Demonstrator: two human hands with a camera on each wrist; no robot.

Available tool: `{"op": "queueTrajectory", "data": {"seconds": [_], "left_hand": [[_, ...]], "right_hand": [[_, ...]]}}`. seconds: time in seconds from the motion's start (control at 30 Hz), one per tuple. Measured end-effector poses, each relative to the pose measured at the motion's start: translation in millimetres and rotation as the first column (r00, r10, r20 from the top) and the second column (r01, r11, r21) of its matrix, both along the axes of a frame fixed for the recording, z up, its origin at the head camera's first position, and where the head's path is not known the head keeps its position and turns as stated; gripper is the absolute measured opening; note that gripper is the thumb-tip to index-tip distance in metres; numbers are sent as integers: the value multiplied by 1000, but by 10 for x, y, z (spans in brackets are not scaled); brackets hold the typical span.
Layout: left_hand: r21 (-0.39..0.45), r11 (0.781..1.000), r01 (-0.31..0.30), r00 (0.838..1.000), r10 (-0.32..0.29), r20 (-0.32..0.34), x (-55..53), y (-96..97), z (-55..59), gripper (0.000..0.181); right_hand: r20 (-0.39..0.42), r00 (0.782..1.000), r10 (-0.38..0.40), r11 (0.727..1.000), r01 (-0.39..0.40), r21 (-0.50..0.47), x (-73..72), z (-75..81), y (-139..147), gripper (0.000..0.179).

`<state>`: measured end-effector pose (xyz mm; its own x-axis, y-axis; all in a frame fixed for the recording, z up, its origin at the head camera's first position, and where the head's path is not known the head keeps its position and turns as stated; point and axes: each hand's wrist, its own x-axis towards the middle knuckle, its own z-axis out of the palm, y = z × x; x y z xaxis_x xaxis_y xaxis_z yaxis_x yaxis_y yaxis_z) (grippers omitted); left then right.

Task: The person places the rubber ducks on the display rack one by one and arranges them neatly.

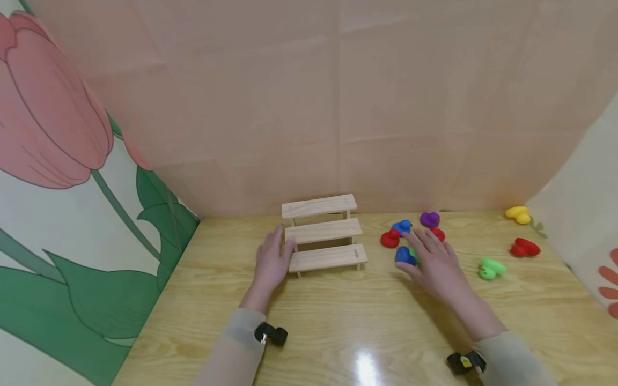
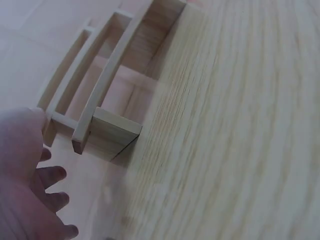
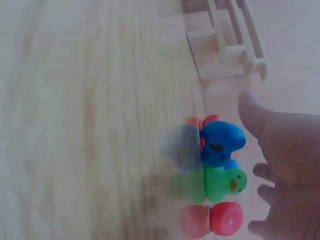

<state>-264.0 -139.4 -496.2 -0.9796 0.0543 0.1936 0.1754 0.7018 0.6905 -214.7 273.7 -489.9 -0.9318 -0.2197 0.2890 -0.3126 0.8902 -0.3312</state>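
A three-tier wooden stand (image 1: 323,231) stands near the back of the table. My left hand (image 1: 272,260) is at its left end, with the thumb at the stand's edge and the other fingers spread in the left wrist view. Over a cluster of small rubber ducks, my right hand (image 1: 436,271) hovers with straight, parted fingers and nothing in its grasp. A blue duck (image 3: 220,142), a green duck (image 3: 222,182) and a red toy (image 3: 226,219) lie below it. Beyond are another red duck (image 1: 390,239), a lighter blue duck (image 1: 402,227) and a purple duck (image 1: 429,219).
Farther right on the wooden table (image 1: 338,321) lie a yellow duck (image 1: 518,214), a red duck (image 1: 525,247) and a light green duck (image 1: 491,268). A beige cloth backdrop (image 1: 338,107) rises along the back edge. Flower-printed panels (image 1: 120,236) border the sides.
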Motion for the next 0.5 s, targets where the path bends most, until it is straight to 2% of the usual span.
{"op": "queueTrajectory", "data": {"seconds": [0.1, 0.23, 0.33, 0.5], "left_hand": [[101, 995, 0, 1000, -3, 23, -42, -14, -41, 67], [232, 973, 5, 997, -22, 72, -71, -29, -90, 68], [301, 954, 3, 995, -34, 98, -84, -34, -128, 70], [396, 917, 35, 992, -81, 101, -101, -33, -166, 71]], "right_hand": [[-34, 998, 46, 998, -47, -32, -39, -45, 50, 82], [-45, 994, 102, 990, -106, -93, -70, -64, 91, 80], [-4, 992, 126, 983, -125, -137, -77, -49, 107, 80], [57, 987, 150, 972, -137, -190, -100, -83, 142, 81]]}}
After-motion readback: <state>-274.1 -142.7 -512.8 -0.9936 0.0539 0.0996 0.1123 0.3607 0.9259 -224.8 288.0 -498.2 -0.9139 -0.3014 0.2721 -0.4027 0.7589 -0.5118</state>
